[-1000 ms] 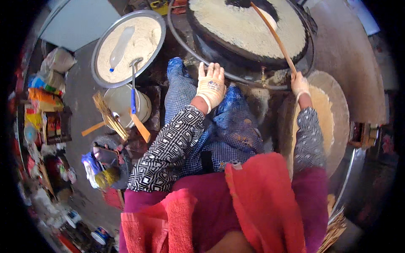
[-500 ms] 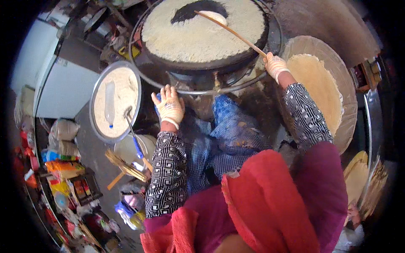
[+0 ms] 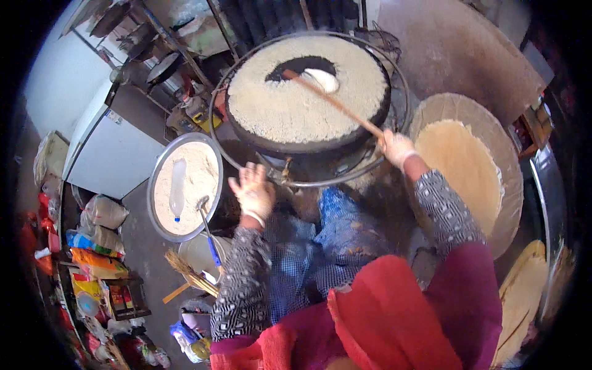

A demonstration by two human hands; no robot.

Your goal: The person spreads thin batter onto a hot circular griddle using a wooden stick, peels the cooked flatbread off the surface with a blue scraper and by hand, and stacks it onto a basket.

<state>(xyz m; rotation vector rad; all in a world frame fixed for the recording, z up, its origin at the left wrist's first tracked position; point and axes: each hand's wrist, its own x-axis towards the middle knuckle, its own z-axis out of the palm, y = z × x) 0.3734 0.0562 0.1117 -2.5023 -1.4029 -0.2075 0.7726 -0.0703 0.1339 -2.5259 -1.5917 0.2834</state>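
A round dark griddle [image 3: 290, 150] stands ahead of me, covered with a layer of pale, wet-looking batter [image 3: 271, 114]. Toward its far side a dark bare patch [image 3: 280, 69] shows, with a smooth white lump of batter [image 3: 324, 80] beside it. My right hand [image 3: 398, 148], in a thin pale glove, grips the near end of a long wooden spreader [image 3: 345, 110]. The spreader's far end lies at the bare patch, next to the white lump. Gloved as well, my left hand [image 3: 254, 191] holds nothing, its fingers spread near the metal hoop [image 3: 320, 183] around the griddle.
Left of the griddle, a metal basin [image 3: 152, 203] of pale flour holds a clear plastic bottle [image 3: 177, 185] and a blue-handled tool [image 3: 211, 240]. A bucket and a straw brush [image 3: 185, 268] are below it. On the right, a wide covered tray [image 3: 512, 185] carries round brown flatbreads [image 3: 459, 166].
My view has tilted up, so more of the room beyond the griddle shows. The spreader has turned to a broader side in my right hand. My left hand's fingers have spread apart.
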